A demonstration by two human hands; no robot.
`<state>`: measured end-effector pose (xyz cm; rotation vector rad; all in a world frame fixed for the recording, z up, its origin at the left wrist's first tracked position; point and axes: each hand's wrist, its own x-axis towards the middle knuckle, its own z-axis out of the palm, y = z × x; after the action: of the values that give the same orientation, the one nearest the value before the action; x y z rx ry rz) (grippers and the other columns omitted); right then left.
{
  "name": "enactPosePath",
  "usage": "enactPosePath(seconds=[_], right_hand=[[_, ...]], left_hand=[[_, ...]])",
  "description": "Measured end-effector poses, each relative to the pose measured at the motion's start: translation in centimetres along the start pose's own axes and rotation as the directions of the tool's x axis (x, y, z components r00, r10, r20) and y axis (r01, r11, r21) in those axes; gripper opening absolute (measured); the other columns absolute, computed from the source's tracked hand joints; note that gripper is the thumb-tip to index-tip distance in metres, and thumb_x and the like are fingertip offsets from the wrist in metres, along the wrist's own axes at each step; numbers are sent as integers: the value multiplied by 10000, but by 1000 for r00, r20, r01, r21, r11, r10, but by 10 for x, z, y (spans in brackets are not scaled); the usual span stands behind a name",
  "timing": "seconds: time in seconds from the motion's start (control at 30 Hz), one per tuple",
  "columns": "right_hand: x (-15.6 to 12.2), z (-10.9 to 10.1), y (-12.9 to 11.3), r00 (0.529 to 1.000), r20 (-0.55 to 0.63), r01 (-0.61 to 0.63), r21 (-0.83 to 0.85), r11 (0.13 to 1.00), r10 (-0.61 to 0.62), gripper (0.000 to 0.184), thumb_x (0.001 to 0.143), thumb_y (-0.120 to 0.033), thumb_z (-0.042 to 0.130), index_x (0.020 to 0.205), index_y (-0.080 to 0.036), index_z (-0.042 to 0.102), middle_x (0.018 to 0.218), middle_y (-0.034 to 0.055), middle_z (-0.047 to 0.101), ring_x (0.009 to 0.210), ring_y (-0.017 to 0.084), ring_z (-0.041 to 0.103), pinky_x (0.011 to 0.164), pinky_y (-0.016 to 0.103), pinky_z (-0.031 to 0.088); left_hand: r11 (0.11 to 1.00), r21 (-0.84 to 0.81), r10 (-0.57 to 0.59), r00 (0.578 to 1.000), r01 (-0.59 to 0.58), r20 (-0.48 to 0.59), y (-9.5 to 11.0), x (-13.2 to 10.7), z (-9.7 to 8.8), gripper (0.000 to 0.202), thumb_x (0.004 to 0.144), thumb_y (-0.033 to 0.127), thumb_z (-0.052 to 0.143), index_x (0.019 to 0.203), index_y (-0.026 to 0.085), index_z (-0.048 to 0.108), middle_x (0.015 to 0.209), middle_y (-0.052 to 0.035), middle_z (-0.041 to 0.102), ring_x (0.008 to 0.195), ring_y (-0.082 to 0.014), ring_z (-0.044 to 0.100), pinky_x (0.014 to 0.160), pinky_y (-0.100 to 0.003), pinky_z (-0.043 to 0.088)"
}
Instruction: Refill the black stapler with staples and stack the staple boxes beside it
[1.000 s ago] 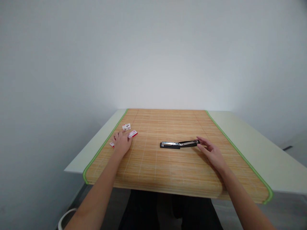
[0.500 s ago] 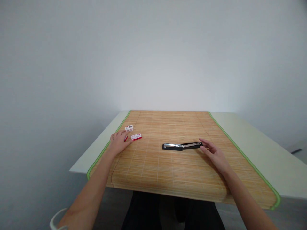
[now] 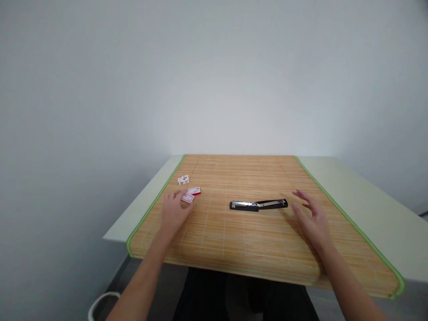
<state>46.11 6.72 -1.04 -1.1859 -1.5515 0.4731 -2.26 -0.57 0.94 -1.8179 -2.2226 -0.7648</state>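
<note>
Your left hand (image 3: 172, 214) is closed, thumb against fingers, on a small white-and-red box (image 3: 187, 198) at the left of the mat (image 3: 250, 240). That box sits tilted in your grip; whether its underside is clear of the mat cannot be determined. Directly behind it lies a second box (image 3: 194, 191), white on top with a red side; contact between the two cannot be confirmed. A third box (image 3: 183, 179), white with dark markings, rests farther back, near the mat's left green edging, apart from the other two.

Your right hand (image 3: 314, 223) is empty, thumb and fingers spread apart, just beside the right end of the stapler (image 3: 257, 206) and not touching it. The stapler lies near the middle of the mat, unfolded almost flat, silver metal showing along both black halves. Your two hands are well apart, with the stapler between them.

The bamboo mat covers the central part of the white tabletop (image 3: 347, 191), which shows bare along both sides. A plain pale wall (image 3: 254, 89) stands behind. Below the front edge you have dark-clothed legs (image 3: 202, 296).
</note>
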Motion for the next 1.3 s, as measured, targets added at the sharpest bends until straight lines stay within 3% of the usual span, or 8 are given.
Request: enactPosePath(seconds=[0.1,0.23,0.5,0.57,0.67,0.73,1.0,1.3], right_hand=[[-9,-2,-17,986,-134,80,-124,989,-96,498,964,-453,590,1436,-301,541,1413,97,599,1344,347,507,1115,612,405],[-17,0,-31,984,-107,118,-196,973,-141,451,969,-422,562,1397,-280,574,1359,112,622,1297,349,527,1138,616,372],[-45,7,-50,977,-98,163,-241,957,-191,356,976,-383,568,1320,-310,630,1277,114,657,1214,374,570,1120,618,394],[-58,11,-54,974,61,227,-200,953,-220,326,986,-361,564,1299,-347,651,1210,100,688,1148,362,612,1051,595,465],[-72,16,-58,819,488,384,-78,920,-301,357,992,-347,570,1335,-395,655,1226,62,705,1146,336,641,999,542,533],[-73,16,-61,698,633,444,-14,896,-336,392,995,-346,578,1379,-406,634,1297,45,684,1201,318,632,1013,504,546],[-48,-6,-69,494,796,540,34,841,-349,469,994,-326,614,1446,-438,560,1558,-31,492,1430,299,470,1200,506,396],[-24,-13,-61,376,853,547,110,830,-362,526,961,-340,675,1456,-441,532,1567,-76,461,1492,261,381,1282,514,224]], left_hand=[[995,-98,37,999,-33,35,35,-30,9,497,872,421,694,1346,285,625,1299,-84,626,1200,-298,559,1086,-444,415],[986,-163,54,996,-43,64,64,-51,20,486,855,488,727,1288,279,660,1250,-89,634,1182,-306,570,1087,-457,413],[937,-345,147,956,-52,255,84,-66,14,557,797,582,768,1274,311,671,1276,-76,597,1159,-301,597,1018,-429,471],[911,-409,210,913,-54,348,87,-69,6,566,794,549,781,1301,331,656,1281,-65,604,1131,-286,619,973,-400,495],[860,-504,327,840,-76,432,96,-74,-4,482,843,451,750,1302,346,648,1223,-44,638,1060,-249,647,910,-357,512],[845,-527,362,824,-92,437,106,-76,-6,409,855,422,736,1251,342,672,1172,-40,653,1022,-239,649,880,-347,512],[808,-575,397,840,-128,370,140,-73,13,393,785,493,805,1137,332,734,1117,-44,666,1039,-260,628,907,-383,495],[766,-612,467,823,-196,322,156,-65,27,426,749,522,844,1108,314,747,1107,-38,677,1061,-266,605,923,-388,463]])
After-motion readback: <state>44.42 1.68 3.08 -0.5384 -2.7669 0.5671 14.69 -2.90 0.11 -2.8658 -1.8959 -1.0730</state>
